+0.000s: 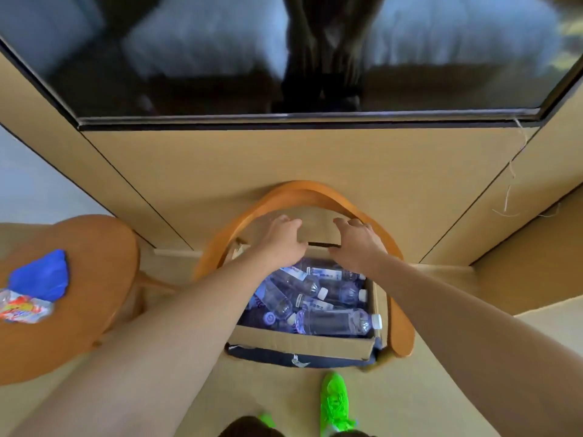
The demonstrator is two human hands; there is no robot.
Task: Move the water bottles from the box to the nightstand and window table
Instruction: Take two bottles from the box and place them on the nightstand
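A wide dark window pane fills the top of the view, set in tan wall panels. Below it, a round orange-brown wooden table stands at the left, carrying a crumpled blue cloth and, touching it, a clear wrapper with red and orange print. In the middle is a wooden chair with a curved orange backrest; an open brown cardboard box sits on its dark seat. The box holds a heap of clear plastic water bottles with white caps, lying on their sides across one another. Both bare arms reach over the box. The left hand and right hand rest at the far cardboard flap, fingers bent over its upper edge, gripping no bottle. A bright green shoe stands on the beige floor just before the chair.
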